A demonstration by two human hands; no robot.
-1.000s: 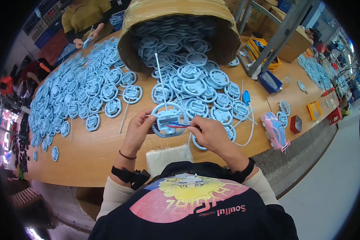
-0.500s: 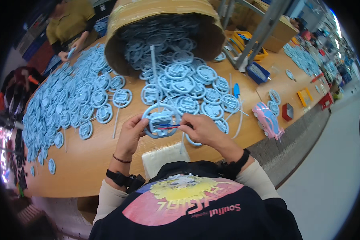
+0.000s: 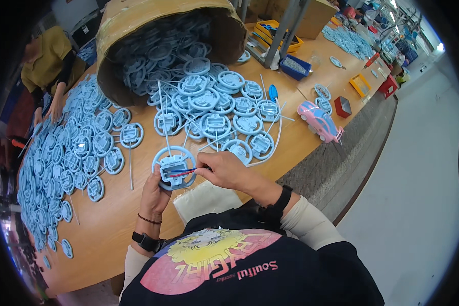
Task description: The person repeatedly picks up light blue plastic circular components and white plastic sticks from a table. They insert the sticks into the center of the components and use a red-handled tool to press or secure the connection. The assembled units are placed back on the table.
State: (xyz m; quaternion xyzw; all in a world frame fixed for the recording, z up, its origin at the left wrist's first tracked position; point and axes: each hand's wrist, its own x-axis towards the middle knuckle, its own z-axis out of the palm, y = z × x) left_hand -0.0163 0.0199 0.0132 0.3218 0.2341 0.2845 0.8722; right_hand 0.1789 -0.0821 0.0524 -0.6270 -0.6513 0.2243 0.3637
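A light blue toy steering wheel is upright and slightly tilted in front of me, with its hollow, boxy centre facing me. My left hand grips the lower left of its rim, thumb in front. My right hand is closed in a pinch at the wheel's right side, on thin red and dark blue wires that run across the hollow centre. The far ends of the wires are hidden in my fingers. Behind the wheel lies a heap of similar steering wheels, several with thin stems.
A large tipped carton spills wheels onto the wooden table. At left a co-worker's hand reaches into another pile. To the right are a pink and blue toy car, a blue bin and a red box. A whitish pad lies close to me.
The view has turned, so the table's contents sit further left. My hands still hold the wheel and wires; the wheel has tipped so its hollow centre shows more. The co-worker's hand has lowered to the pile.
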